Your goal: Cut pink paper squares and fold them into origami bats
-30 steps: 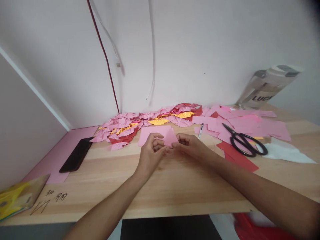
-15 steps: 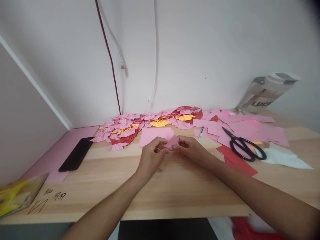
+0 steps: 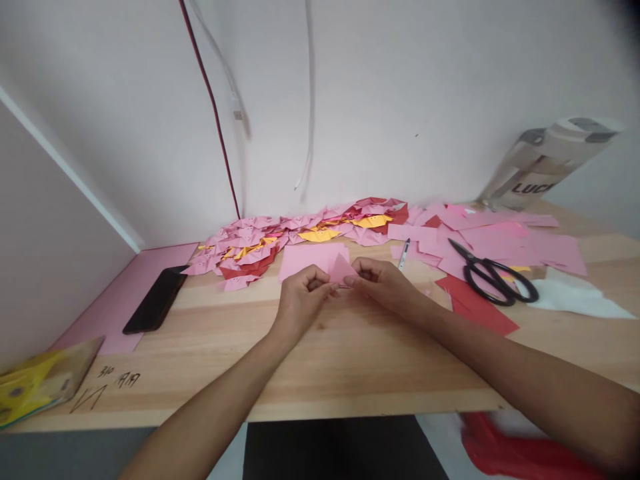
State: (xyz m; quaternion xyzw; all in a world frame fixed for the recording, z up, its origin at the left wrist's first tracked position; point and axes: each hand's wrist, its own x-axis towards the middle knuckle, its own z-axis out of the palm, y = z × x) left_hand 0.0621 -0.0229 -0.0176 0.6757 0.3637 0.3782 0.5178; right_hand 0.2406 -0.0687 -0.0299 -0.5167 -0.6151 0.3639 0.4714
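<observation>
Between my two hands is a small folded piece of pink paper (image 3: pixel 341 268), its pointed tip facing up. My left hand (image 3: pixel 306 293) pinches its left lower corner between thumb and fingers. On the other side, my right hand (image 3: pixel 377 281) grips the right edge, fingers curled behind and thumb in front. Just behind the hands lies a stack of pink paper sheets (image 3: pixel 303 259). A heap of folded pink, red and yellow paper pieces (image 3: pixel 250 235), several with small dots drawn on, runs along the wall.
Black-handled scissors (image 3: pixel 493 277) lie at right on red paper (image 3: pixel 477 310) and pink scraps (image 3: pixel 555 253). A pen (image 3: pixel 404 255) is near my right hand. At left are a phone (image 3: pixel 156 300) and a yellow packet (image 3: pixel 45 383). A cup (image 3: pixel 547 160) stands at back right; cables (image 3: pixel 215 100) hang down the wall.
The view has tipped slightly downward, so the table sits higher in the picture. Both hands keep hold of the pink paper, whose raised tip shows a little more clearly.
</observation>
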